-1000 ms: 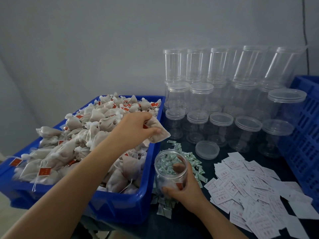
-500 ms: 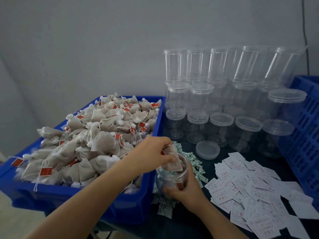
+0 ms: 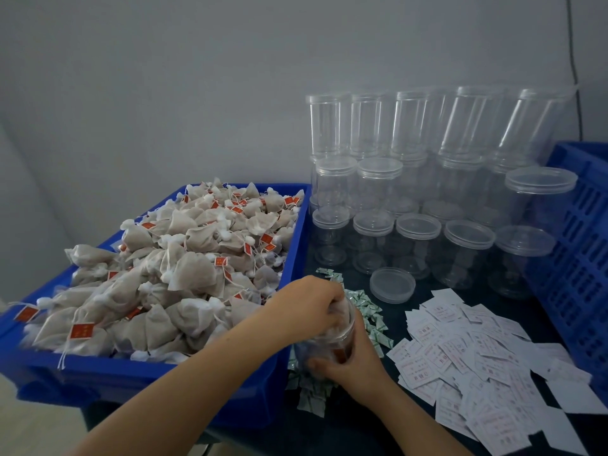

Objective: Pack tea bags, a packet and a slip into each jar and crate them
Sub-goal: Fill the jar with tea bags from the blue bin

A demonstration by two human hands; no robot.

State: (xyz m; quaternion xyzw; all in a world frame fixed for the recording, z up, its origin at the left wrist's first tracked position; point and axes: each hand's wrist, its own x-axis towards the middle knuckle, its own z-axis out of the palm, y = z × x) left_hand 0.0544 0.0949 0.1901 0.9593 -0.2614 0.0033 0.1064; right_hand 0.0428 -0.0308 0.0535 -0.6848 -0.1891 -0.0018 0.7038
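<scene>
Over the jar (image 3: 332,340), left hand (image 3: 309,304) (apparently pushing inside).

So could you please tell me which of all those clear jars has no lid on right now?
The jar gripped by the right hand, beside the blue tub; its lid lies on the table.

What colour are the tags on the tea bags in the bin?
Red-orange tags with faint lettering, on white strings; clearest in the head view.

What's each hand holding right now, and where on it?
Right hand grips the clear jar around its lower wall. Left hand sits over the jar mouth, fingers pushing a tea bag inside; the bag itself is mostly hidden.
</scene>
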